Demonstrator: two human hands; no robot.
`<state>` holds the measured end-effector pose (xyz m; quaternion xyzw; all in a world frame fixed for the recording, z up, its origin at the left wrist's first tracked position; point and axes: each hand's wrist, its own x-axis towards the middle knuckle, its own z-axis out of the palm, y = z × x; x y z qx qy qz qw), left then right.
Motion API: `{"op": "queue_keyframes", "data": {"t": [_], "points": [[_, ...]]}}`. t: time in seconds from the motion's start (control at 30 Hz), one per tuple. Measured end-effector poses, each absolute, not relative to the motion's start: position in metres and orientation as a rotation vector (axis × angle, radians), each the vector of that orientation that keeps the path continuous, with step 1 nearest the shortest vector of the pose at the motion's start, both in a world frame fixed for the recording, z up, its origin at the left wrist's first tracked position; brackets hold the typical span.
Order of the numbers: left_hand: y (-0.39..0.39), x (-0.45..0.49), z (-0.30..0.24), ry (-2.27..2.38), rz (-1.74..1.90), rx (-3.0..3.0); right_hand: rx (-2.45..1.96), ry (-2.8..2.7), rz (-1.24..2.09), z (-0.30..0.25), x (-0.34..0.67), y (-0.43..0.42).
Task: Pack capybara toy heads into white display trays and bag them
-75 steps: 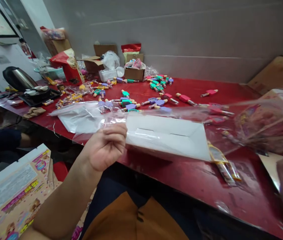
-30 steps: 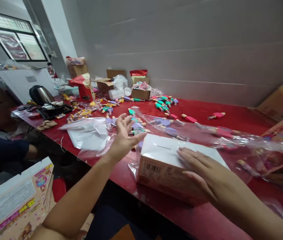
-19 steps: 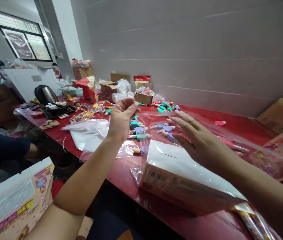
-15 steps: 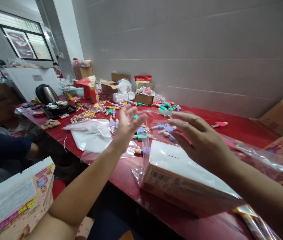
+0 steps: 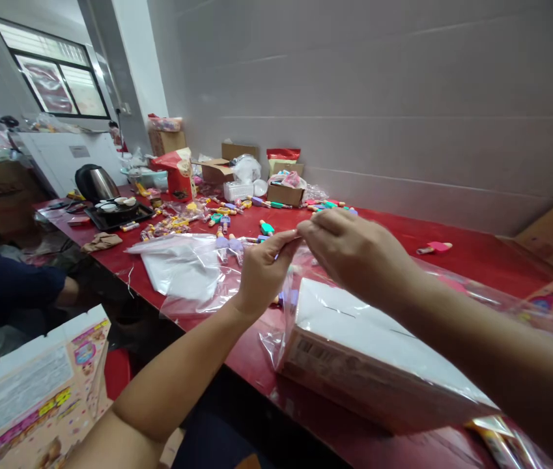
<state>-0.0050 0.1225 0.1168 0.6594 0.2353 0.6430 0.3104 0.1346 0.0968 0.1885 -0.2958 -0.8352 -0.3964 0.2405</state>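
A white carton (image 5: 378, 345) with a barcode on its side lies tilted on the red table inside a clear plastic bag (image 5: 300, 267). Above the carton, my left hand (image 5: 264, 273) and my right hand (image 5: 354, 251) meet fingertip to fingertip. Both pinch the thin upper edge of the bag. A flat clear bag with white sheets inside (image 5: 181, 267) lies just beyond my left forearm. Several colourful toy-shaped candy sticks (image 5: 266, 228) lie past my hands, partly hidden by them.
The red table (image 5: 452, 242) runs along a grey wall, with cardboard boxes (image 5: 283, 193) at the back and a kettle (image 5: 95, 184) and black tray (image 5: 118, 215) at left. A printed flat carton (image 5: 27, 397) sits lower left. A seated person (image 5: 12, 286) is at left.
My hands have come together from apart, and their fingers have closed on the bag's upper edge above the carton. The carton has stayed in place while the view has shifted slightly.
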Motion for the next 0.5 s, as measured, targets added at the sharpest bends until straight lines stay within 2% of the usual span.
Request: {"op": "queue_keyframes", "data": {"t": [0.13,0.2,0.23,0.3,0.37,0.43,0.5], "points": [[0.122,-0.011,0.118,0.672,1.646,1.635,-1.101,-1.751,-0.208,0.195,0.175,0.099],[0.122,-0.011,0.12,0.677,1.626,1.59,-1.242,-1.477,0.01,0.2,0.195,0.086],[0.122,-0.01,0.12,0.671,1.618,1.59,-1.289,-1.465,-0.055,0.202,0.201,0.077],[0.12,-0.006,0.122,0.675,1.619,1.642,-1.253,-1.69,-0.388,0.204,0.202,0.059],[0.116,0.0,0.123,0.724,1.651,1.755,-1.018,-2.027,-0.628,0.201,0.19,0.048],[0.111,0.004,0.124,0.768,1.7,1.879,-0.814,-2.238,-0.704,0.195,0.173,0.047],[0.107,0.006,0.125,0.771,1.747,1.964,-0.815,-2.316,-0.802,0.187,0.156,0.054]]}}
